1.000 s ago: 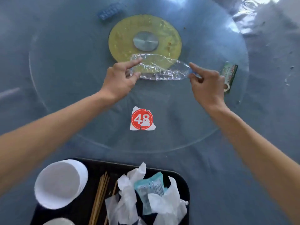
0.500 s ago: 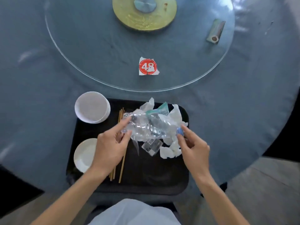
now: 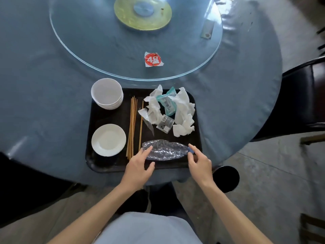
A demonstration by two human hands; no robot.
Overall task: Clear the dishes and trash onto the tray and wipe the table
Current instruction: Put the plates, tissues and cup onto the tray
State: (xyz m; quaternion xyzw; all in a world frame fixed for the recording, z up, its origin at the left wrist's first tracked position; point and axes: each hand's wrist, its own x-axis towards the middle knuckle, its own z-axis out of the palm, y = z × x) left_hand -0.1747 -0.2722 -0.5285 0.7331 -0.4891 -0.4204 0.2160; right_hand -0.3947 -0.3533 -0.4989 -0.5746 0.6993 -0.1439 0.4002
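Note:
A crushed clear plastic bottle (image 3: 165, 150) lies across the near part of the black tray (image 3: 112, 164). My left hand (image 3: 139, 164) touches its left end with straight fingers, thumb spread below it. My right hand (image 3: 199, 161) pinches the blue cap end between forefinger and thumb. Also on the tray are stacked white bowls (image 3: 107, 93), a white saucer (image 3: 108, 140), several wooden chopsticks (image 3: 132, 124), crumpled tissues (image 3: 182, 111) and a teal wrapper (image 3: 167, 103). A torn red "48" paper (image 3: 153, 59) lies on the glass turntable (image 3: 84, 55).
A small greenish packet (image 3: 207, 29) sits at the turntable's right edge, and a yellow disc (image 3: 142, 13) marks its centre. The blue tablecloth (image 3: 44, 95) covers the round table. A dark chair (image 3: 306, 95) stands to the right, a black round stool (image 3: 226, 178) beside my right arm.
Both hands carried the bottle from the turntable back over the trash and lowered it onto the tray's near edge. My left hand's grip has loosened.

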